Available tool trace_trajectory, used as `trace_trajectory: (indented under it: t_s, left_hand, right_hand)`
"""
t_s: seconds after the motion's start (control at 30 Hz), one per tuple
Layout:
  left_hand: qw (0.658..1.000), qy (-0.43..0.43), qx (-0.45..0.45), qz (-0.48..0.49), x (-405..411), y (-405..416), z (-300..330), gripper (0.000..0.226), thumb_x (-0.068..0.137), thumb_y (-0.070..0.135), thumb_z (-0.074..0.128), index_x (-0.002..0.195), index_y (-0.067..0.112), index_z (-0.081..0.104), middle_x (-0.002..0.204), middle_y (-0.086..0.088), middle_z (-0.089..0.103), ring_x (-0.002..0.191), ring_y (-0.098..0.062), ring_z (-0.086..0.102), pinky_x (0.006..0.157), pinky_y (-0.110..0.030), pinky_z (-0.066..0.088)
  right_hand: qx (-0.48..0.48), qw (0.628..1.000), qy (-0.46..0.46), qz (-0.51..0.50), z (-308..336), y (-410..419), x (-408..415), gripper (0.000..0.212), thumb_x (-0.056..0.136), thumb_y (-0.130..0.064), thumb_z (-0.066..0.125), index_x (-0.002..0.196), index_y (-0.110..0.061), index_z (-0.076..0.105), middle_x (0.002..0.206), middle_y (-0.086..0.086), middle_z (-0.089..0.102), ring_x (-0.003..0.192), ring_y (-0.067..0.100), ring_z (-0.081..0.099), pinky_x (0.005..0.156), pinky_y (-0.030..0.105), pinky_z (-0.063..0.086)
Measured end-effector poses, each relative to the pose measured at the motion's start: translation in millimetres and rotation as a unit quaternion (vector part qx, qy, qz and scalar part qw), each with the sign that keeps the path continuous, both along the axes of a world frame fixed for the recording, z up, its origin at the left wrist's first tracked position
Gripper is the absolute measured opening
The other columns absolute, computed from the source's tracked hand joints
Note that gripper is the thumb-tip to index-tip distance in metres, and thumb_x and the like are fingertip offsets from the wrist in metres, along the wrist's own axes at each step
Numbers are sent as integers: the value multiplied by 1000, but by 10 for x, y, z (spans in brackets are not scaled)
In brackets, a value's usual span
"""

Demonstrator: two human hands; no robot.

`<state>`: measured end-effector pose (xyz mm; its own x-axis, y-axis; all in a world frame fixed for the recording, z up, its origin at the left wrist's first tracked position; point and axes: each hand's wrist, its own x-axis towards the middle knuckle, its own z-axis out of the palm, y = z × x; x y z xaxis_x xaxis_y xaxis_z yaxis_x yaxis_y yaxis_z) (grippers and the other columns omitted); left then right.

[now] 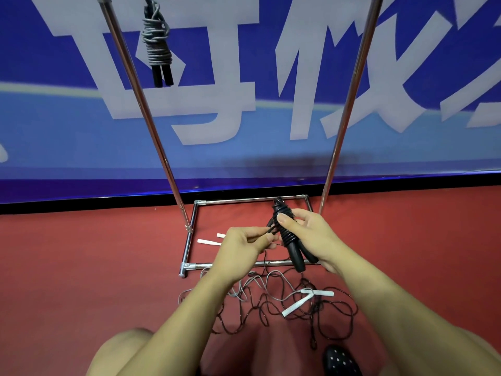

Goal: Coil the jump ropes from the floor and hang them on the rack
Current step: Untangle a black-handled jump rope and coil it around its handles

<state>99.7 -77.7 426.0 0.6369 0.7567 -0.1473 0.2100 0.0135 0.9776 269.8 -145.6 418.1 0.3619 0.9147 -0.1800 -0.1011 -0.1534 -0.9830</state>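
Note:
A black jump rope (288,237) is wound into a tight bundle around its two black handles. My right hand (311,234) grips this bundle, thumb across the coils. My left hand (244,245) pinches the rope's loose end just left of the bundle. Both hands are above the base of the chrome rack (189,240). A grey coiled rope with black handles (157,47) hangs from the top of the rack at the upper left. On the red floor below my arms lie tangled ropes: a dark one (333,318) and a grey one with white handles (306,298).
The rack's two slanted chrome poles (349,104) rise on either side of my hands. A blue banner wall (244,118) stands right behind the rack. Two white handles (208,242) lie inside the rack's base frame. My knees and a dotted black shoe (340,360) are at the bottom.

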Motion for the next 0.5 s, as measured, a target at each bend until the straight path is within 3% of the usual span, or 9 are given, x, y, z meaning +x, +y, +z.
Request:
trace_trajectory:
  t_s: [0.13,0.23,0.37,0.43,0.5]
  left_hand:
    - [993,98,59,-32,-11,32,-45,23,105,15,54,104,15,76,90,4,80,82,-7,75,84,-28,58]
    - [980,164,106,-29,-14,40,-39,21,105,23,54,104,19,75,81,8,78,72,-6,74,70,-25,57]
    - [973,175,149,-29,-45,34,15,19,103,26,58,101,20,77,77,12,76,67,1,70,57,-16,47]
    - [964,178,193,-37,-63,22,25,19,100,28,61,94,23,79,75,9,75,68,-6,69,58,-22,50]
    - [966,163,199,-30,-70,3,8,16,98,29,65,97,24,80,77,6,76,73,-16,70,65,-28,53]
  right_hand:
    - [-7,1000,-27,10,-27,-15,2,22,98,-23,67,117,-11,68,103,17,76,87,23,73,86,38,59]
    - [-2,999,-48,7,-25,-9,11,22,98,-22,68,117,-11,67,97,14,76,85,23,75,83,35,61]
    - [1,998,-62,16,-7,5,40,27,98,-21,68,121,-8,65,94,9,74,76,16,74,71,23,59]
    - [-2,998,-68,14,-16,12,32,29,97,-21,69,122,-7,65,93,6,75,78,16,74,75,26,61]
    - [-9,995,-94,12,-78,23,13,32,94,-27,74,122,-13,64,96,3,77,88,19,75,90,39,61]
